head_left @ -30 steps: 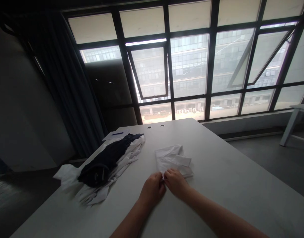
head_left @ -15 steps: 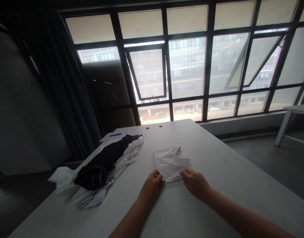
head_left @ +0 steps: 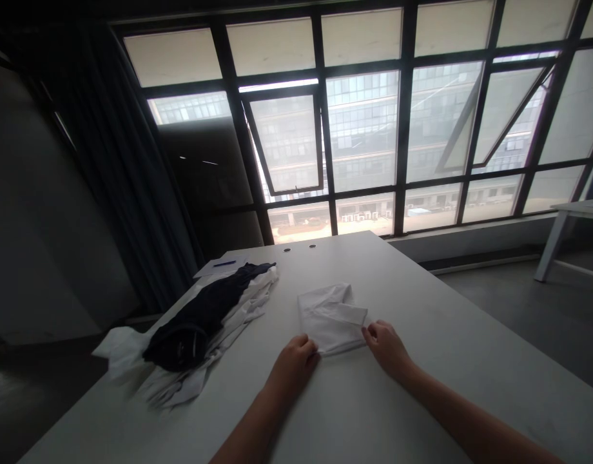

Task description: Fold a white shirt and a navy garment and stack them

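Note:
A white garment [head_left: 331, 317], folded into a small flat bundle, lies on the white table [head_left: 403, 412] in front of me. My left hand [head_left: 296, 362] pinches its near left corner, fingers closed on the cloth. At the near right corner my right hand [head_left: 384, 345] grips the edge between thumb and fingers. One folded flap lies slantwise across the top of the bundle, pointing right. Which kind of garment it is, I cannot tell.
Along the table's left side lies a dark garment [head_left: 214, 303] on top of crumpled white clothes [head_left: 185, 390]. Behind them are a paper sheet [head_left: 207, 269] and a pen [head_left: 224, 263]. Two round cable holes [head_left: 312, 246] sit near the far edge, before the windows.
My right hand has shifted slightly right and up, drawing the near right corner of the white garment outward. The left hand stays nearly in place at its corner.

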The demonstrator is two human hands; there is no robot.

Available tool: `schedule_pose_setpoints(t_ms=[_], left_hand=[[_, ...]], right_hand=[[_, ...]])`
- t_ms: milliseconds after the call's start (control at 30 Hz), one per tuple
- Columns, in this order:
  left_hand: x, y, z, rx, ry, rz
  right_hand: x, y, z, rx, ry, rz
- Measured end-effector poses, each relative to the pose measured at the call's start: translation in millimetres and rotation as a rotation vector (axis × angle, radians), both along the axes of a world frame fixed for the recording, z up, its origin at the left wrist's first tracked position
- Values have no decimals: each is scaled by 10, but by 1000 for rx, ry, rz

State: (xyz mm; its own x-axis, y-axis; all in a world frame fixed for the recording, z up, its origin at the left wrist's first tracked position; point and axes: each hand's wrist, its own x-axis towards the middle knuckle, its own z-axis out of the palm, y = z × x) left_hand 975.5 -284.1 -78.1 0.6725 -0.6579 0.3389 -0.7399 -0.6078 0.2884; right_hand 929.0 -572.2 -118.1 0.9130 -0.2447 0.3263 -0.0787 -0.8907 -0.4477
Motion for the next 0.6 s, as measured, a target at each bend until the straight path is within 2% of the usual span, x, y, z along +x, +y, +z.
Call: schedule_pose_setpoints(t_ms=[200,333,467,600], left_hand=[[-8,-29,-8,59,-126,24],[35,-9,-53,68,-163,-86],[-4,23,-47,69,-44,-221],[-136,27,47,-26,168,-246]], right_hand=[[39,-87,-62,-94,63,-7],[10,-111,-66,-116,77,25],[-56,-130,-18,-163,98,53],[-211,-74,191,-323,-10,6]])
